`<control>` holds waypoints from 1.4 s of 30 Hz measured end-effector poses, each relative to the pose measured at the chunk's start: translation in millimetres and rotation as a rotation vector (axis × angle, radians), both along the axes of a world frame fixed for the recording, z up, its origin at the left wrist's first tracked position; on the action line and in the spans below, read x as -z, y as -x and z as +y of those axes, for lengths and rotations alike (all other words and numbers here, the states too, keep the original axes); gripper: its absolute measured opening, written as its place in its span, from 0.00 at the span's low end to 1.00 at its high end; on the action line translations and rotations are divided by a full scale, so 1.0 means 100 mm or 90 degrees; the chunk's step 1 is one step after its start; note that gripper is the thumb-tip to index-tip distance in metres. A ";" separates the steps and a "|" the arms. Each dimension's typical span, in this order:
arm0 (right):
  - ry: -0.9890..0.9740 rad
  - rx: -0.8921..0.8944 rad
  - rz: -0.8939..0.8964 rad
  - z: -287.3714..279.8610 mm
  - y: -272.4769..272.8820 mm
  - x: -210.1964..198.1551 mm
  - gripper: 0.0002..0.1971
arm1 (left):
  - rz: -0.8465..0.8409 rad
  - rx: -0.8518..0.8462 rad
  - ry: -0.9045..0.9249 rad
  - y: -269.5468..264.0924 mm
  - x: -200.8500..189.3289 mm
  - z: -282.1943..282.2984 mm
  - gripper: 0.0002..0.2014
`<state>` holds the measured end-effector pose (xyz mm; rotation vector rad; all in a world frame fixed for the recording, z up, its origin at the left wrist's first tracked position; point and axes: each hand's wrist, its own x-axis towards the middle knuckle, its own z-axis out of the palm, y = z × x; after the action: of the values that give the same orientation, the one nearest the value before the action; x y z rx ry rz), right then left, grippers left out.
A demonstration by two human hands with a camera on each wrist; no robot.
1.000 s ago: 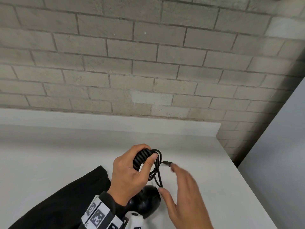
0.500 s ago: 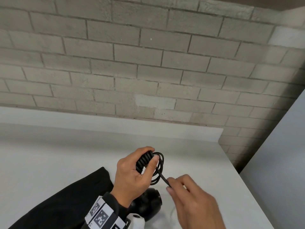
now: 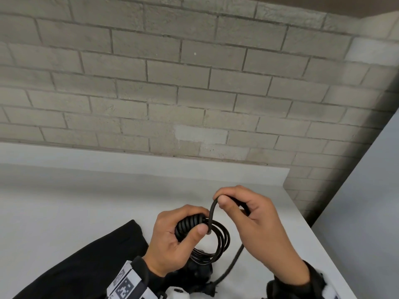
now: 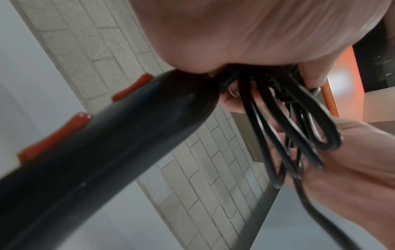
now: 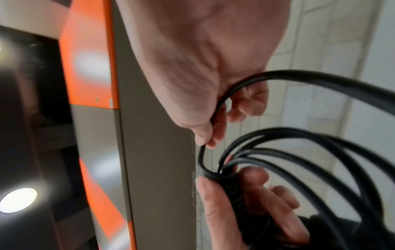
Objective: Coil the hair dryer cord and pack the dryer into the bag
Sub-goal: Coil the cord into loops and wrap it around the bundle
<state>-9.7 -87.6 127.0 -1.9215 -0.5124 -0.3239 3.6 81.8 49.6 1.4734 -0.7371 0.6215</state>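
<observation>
At the left of the head view the black bag [image 3: 71,264] is being left flat on the white counter [image 3: 64,201], just beside the left wrist; next to it the left hand [image 3: 172,238] is being kept curled round the ribbed end of the dryer handle [image 3: 189,225], with the coiled loops of cord [image 3: 222,238] being pinned there under the thumb; the dryer [image 4: 96,160] itself is being held hanging below that hand, its long axis running down and toward the person, its dark body partly hidden behind the wrist; to the right and slightly higher, the right hand [image 3: 257,225] is being closed on the free run of cord, which is being pinched between thumb and fingers just above the coil; from that pinch the loose tail is being let trail down to the plug [image 3: 210,289] near the counter's front edge; the next wrap, by judgement, is being set up to be carried leftward and down over the pinned loops, the right hand being the nearer to the slack.
</observation>
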 end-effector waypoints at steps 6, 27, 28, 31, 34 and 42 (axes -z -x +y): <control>-0.191 0.000 0.200 0.17 -0.02 0.18 0.07 | -0.011 -0.006 0.004 -0.01 0.03 0.02 0.15; -0.222 -0.059 0.182 0.14 0.12 0.37 0.12 | -0.014 -0.138 0.041 0.04 0.00 -0.06 0.15; -0.209 -0.087 0.181 0.13 0.12 0.40 0.13 | -0.007 -0.144 0.041 0.04 0.00 -0.06 0.15; -0.160 -0.085 0.174 0.08 0.11 0.45 0.14 | 0.032 -0.174 0.019 0.03 0.00 -0.02 0.16; -0.116 -0.026 0.117 0.07 0.10 0.44 0.11 | 0.054 -0.190 -0.028 0.04 -0.02 0.01 0.21; -0.055 0.012 -0.003 0.10 0.12 0.39 0.14 | 0.018 -0.157 -0.149 0.11 -0.25 0.14 0.19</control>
<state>-21.2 -77.6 87.9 -1.8439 -0.4762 -0.3570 -7.5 95.3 74.5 1.8032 -0.6264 0.7179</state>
